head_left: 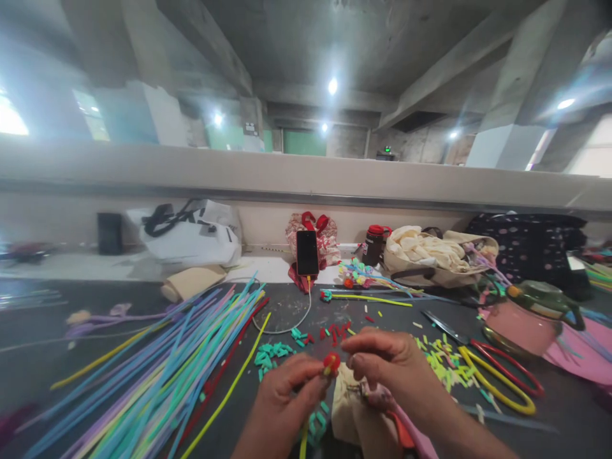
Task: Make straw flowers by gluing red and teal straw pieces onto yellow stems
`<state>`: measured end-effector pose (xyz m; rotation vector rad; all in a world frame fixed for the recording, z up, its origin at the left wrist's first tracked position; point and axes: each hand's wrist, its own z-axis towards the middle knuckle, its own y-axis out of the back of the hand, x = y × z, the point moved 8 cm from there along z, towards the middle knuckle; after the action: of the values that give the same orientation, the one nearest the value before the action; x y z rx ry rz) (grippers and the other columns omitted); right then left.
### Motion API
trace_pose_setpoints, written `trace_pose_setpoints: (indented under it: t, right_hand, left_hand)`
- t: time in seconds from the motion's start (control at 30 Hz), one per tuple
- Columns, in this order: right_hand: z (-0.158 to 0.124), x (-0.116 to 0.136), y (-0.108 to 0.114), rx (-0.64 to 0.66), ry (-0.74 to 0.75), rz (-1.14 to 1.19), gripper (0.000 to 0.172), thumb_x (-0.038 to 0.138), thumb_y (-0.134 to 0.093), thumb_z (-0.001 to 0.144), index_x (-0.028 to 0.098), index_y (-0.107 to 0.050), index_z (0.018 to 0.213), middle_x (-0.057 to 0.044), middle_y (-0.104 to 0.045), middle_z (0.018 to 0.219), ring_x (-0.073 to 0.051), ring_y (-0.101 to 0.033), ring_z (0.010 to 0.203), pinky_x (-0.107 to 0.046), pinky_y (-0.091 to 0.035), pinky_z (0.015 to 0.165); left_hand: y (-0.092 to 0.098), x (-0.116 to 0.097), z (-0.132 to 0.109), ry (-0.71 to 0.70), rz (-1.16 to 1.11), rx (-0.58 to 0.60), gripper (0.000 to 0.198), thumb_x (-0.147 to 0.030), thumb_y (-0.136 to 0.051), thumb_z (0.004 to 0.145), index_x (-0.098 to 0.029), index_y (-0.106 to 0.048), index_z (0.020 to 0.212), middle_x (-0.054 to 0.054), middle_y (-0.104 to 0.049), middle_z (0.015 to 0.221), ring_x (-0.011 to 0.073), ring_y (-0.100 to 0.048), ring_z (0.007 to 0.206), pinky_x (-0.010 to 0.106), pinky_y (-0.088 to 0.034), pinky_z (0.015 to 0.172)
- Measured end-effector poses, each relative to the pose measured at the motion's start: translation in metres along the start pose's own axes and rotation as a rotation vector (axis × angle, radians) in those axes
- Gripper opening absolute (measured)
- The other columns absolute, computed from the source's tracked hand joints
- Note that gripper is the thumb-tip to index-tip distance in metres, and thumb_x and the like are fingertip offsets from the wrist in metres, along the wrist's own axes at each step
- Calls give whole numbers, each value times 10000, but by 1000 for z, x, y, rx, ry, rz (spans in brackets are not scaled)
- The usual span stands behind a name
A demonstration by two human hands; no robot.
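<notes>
My left hand (294, 398) pinches a small red fuzzy flower-like piece (331, 364) with a yellow bit at its front. Below that hand a yellow stem (304, 443) shows; whether it joins the red piece is hidden. My right hand (401, 370) hovers just right of the piece, fingers bent and slightly apart, with nothing visible in them. Under it lies a pink tool with an orange part (401, 430) and a metal tip, resting by a beige cloth (342, 408). Cut teal pieces (272, 356), red pieces (337, 331) and yellow-green pieces (447, 363) lie around both hands.
Long coloured pipe cleaners (167, 376) spread across the left. Red-and-yellow-handled scissors (497, 373) and a glass pot (526, 319) stand right. A phone (307, 252) on a cable leans at the back, near finished stems (363, 274), a dark bottle (373, 245) and bags (191, 236).
</notes>
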<state>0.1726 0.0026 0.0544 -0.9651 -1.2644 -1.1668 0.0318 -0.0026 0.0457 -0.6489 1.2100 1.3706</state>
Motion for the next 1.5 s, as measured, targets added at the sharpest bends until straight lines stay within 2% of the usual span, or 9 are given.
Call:
trace_pose_setpoints:
  t: [0.17,0.3,0.77,0.9,1.0,1.1,1.3,1.5]
  right_hand:
    - [-3,1,-8,47,80,-27,139,267,-642,695,236,-700,817,31,-525,678,-14,-378,429,-134,-275,356]
    - [-2,0,-9,51,95,5,133,274,-648,691,231,-701,804,29,-516,671,-12,-372,415,-137,-280,352]
    - [-2,0,-12,60,130,-34,139,294,-637,707,216,-700,802,28,-509,648,-31,-407,462,-145,-320,398]
    - [-5,12,-3,-47,275,-177,174,271,-636,707,232,-681,870,14,-558,670,-86,-499,564,-195,-412,512]
    - [-12,26,-6,-37,455,-331,228,226,-591,748,232,-642,970,-15,-595,746,-113,-543,635,-217,-440,563]
    - [-18,31,-13,-1,562,-449,280,189,-549,777,231,-595,1050,-46,-602,854,-124,-562,689,-226,-456,593]
    - [-22,29,-18,20,604,-517,280,163,-528,786,205,-583,1058,-63,-599,895,-141,-568,773,-235,-466,654]
    - [-21,30,-19,17,599,-509,279,153,-537,778,193,-581,1050,-63,-602,886,-138,-570,757,-232,-466,648]
  left_hand:
    - [2,-8,-1,-65,85,-41,162,-288,-545,742,-208,-680,698,-4,-520,559,137,-489,591,217,-383,578]
    - [1,-10,-4,-72,104,-32,157,-267,-541,750,-214,-688,734,10,-558,603,148,-510,636,226,-394,619]
    - [-1,-11,-3,-127,154,-18,151,-252,-545,754,-219,-693,763,9,-571,594,137,-510,601,217,-386,586]
    - [0,-10,-4,-111,174,-52,157,-260,-540,756,-221,-691,774,15,-573,596,148,-508,617,221,-389,585]
    - [1,-9,-5,-98,166,-68,149,-263,-550,746,-220,-693,755,17,-580,592,151,-510,616,223,-397,587]
    - [3,-9,-5,-104,143,-79,139,-260,-561,737,-218,-692,756,22,-601,620,153,-525,624,225,-408,597]
    - [4,-8,-4,-87,136,-92,129,-242,-571,726,-211,-693,753,27,-612,627,157,-536,631,220,-411,593]
    - [2,-6,-4,-64,139,-85,134,-249,-563,732,-205,-690,741,24,-593,615,154,-528,621,217,-407,582]
